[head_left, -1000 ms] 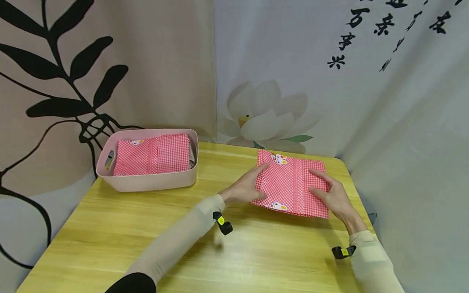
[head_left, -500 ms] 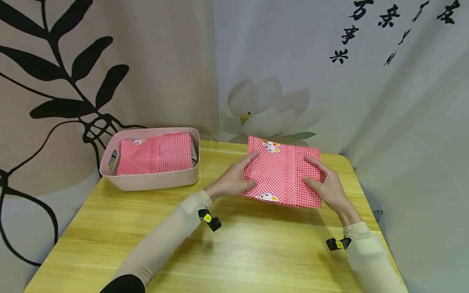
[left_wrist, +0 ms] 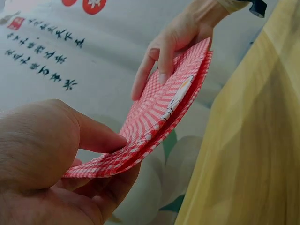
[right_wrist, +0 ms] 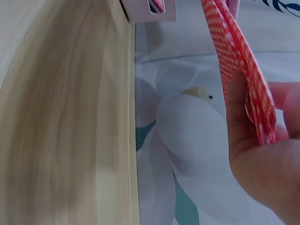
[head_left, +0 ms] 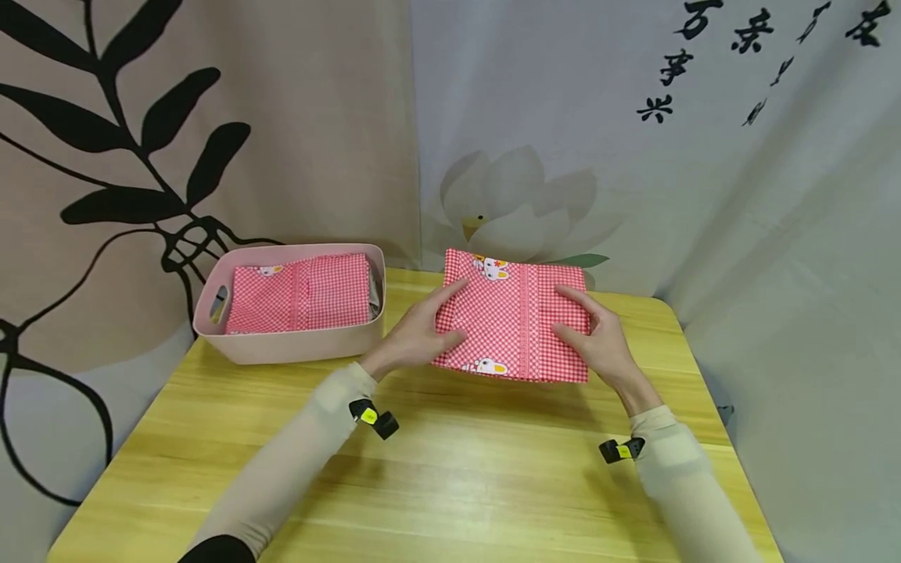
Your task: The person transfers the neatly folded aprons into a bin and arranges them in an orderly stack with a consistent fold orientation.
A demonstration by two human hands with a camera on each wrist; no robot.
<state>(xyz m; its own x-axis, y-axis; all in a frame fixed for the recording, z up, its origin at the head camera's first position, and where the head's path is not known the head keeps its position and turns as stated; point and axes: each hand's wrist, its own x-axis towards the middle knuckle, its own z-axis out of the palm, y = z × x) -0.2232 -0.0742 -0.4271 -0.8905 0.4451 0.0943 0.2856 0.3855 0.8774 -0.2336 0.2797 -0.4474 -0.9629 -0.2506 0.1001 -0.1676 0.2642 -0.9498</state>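
A folded red-and-white gingham cloth [head_left: 503, 320] with rabbit prints is held up over the table between both hands. My left hand [head_left: 415, 328] pinches its left edge, thumb on top and fingers beneath, as the left wrist view shows around the folded layers of the cloth [left_wrist: 154, 105]. On the opposite edge, my right hand [head_left: 601, 336] grips with its thumb over the cloth. From the right wrist, the cloth [right_wrist: 225, 42] appears nearly edge-on, its layers pressed together in the right hand [right_wrist: 267, 161].
A pink plastic basket [head_left: 296, 349] stands at the back left of the wooden table [head_left: 450, 469]. Inside lies a similar folded gingham cloth [head_left: 327, 293], with something greyish at its right end. Printed curtains [head_left: 549, 94] hang behind the table.
Both hands have carried the folded cloth leftward and slightly up in the head view, bringing it closer to the basket. The grip on its two edges stays the same.
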